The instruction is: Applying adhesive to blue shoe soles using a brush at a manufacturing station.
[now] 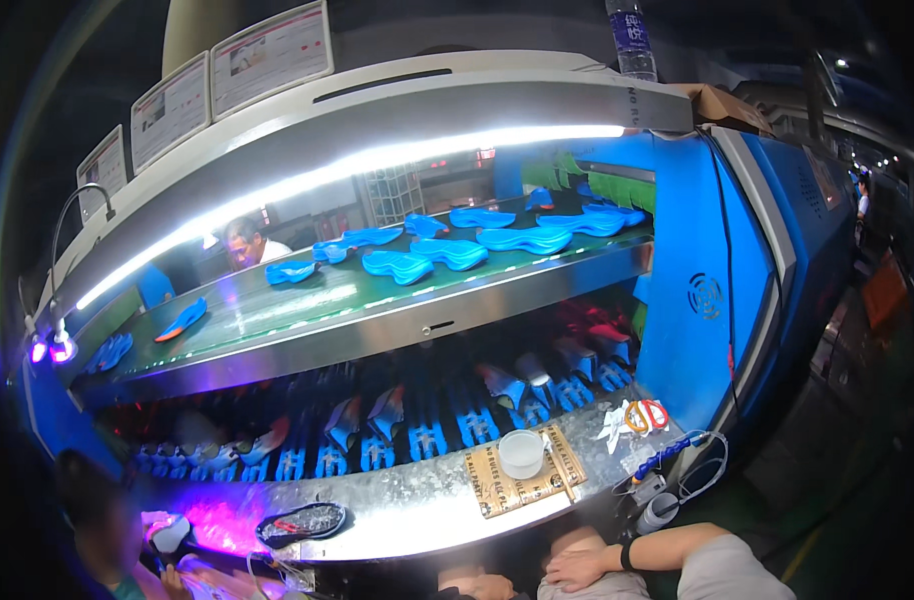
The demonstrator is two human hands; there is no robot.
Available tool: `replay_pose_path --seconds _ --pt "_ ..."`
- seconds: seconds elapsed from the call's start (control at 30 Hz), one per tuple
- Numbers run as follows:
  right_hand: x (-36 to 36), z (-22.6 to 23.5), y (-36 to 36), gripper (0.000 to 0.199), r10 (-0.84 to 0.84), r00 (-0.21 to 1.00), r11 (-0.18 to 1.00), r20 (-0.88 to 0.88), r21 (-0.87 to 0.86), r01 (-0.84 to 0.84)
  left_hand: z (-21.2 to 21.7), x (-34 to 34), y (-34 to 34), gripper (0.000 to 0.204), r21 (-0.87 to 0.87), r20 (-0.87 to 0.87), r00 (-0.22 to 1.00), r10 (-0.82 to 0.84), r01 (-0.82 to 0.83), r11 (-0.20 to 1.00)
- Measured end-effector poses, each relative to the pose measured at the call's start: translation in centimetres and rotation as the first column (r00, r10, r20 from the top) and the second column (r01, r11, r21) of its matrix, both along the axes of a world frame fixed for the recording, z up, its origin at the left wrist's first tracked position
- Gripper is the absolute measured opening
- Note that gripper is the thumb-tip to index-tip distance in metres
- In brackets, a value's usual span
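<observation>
A: Start at the left. What sits on the metal worktop (427,505) there?

B: A dark shoe sole (302,522) lies flat near the front edge, in the violet glow, next to a co-worker (107,530) at the lower left. It is close enough to the rim that I'd judge a brush of a sleeve could slide it off.

A: And the middle?

B: A small white cup (522,453) stands on a tan printed board (522,478). Behind it, shoes ride on blue holders (477,425) along the lower conveyor. Above, blue soles (447,253) lie on the green upper belt (307,305). A knock could tip the cup over the board.

A: Where are the person's own hands?

B: Low at the frame's bottom edge, off the worktop. The left hand (472,583) is barely in view, so I cannot tell whether its grip is apart or together. The right hand (577,567), with a dark wristband, rests loosely curled on a knee, fingers drawn together, holding nothing.

A: And the right side?

B: Orange-handled scissors (645,415) and a blue tool with a looping white cord (702,465). The cord hangs near the edge; a reaching arm could snag it and drag the tool down.
</observation>
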State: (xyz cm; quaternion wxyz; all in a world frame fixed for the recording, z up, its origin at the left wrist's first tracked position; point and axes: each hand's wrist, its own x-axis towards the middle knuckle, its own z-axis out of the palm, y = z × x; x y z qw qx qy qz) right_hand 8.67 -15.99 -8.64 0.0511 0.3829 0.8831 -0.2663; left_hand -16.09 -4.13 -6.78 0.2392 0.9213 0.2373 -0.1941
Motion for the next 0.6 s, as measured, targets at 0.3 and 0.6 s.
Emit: replay_pose_path --seconds 0.3,0.6 --pt "0.9 -4.3 1.6 0.050 0.030 0.998 0.999 -0.057 -0.035 -0.032 2.9 0.1 -0.9 0.028 -0.085 -0.110 0.982 0.153 -0.163 0.983" --pt "1.2 -5.4 1.7 0.039 -0.056 0.990 0.998 -0.127 -0.003 0.056 15.9 2.4 -3.0 0.033 -0.124 -0.289 0.869 0.402 -0.451 0.884"
